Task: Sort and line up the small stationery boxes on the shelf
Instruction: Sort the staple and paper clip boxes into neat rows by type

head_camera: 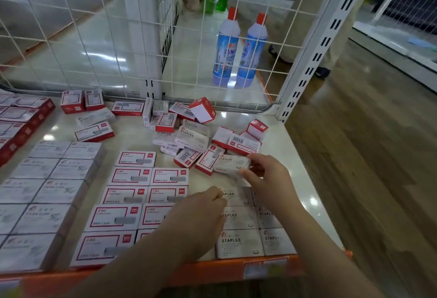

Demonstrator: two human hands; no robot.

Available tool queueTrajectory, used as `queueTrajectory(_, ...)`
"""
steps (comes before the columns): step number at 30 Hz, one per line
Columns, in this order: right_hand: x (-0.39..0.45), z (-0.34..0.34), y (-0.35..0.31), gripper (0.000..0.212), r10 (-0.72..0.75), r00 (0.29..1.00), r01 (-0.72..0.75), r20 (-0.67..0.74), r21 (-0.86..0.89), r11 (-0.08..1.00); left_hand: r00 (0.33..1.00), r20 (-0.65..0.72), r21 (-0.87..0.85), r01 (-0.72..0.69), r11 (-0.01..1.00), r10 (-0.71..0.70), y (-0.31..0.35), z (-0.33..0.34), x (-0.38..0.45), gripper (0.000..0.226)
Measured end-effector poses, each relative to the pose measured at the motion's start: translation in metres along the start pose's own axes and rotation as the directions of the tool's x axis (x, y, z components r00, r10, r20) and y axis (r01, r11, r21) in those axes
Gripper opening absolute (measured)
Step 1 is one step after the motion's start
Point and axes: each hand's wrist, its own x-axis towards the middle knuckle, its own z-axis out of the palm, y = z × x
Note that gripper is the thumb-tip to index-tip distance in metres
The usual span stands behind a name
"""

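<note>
White STAPLES box held just above the shelf, at the near edge of the loose pile. Right hand pinches its right end, thumb below, fingers curled over the top.

Loose pile of jumbled red-and-white and white boxes sits directly behind the held box, some tipped on edge, some showing barcodes; two red-edged boxes lie touching its left side.

Below the held box, a lined-up block of white STAPLES boxes runs in two columns to the orange shelf edge. Left hand rests with fingertips on the top-left box of that block, fingers bent; whether it grips the box, cannot tell. Left forearm covers part of the rows.

Left of that: two columns of red-bordered boxes, flat and aligned. Further left, grey paper-clip boxes in a tight grid.

Wire grid panel backs the shelf; two blue bottles stand behind it.
</note>
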Motion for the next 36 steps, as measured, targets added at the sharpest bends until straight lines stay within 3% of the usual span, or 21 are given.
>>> queueTrajectory(9,-0.005,-0.013,0.009,0.032,0.013,0.983,-0.015,0.185,0.009,1.000,0.998,-0.059,-0.065,-0.025,0.998,0.021,-0.006,0.001,0.003,0.033)
queueTrajectory(22,0.005,-0.001,0.016,0.048,0.018,0.977,-0.012,0.213,-0.030,0.999,0.996,-0.094,-0.142,-0.005,0.990,-0.009,-0.010,0.004,0.007,0.030)
queueTrajectory(36,0.009,0.000,0.014,0.033,-0.087,0.963,0.122,0.254,-0.126,0.985,0.996,-0.087,-0.142,0.008,0.990,-0.021,-0.011,0.005,0.008,0.032)
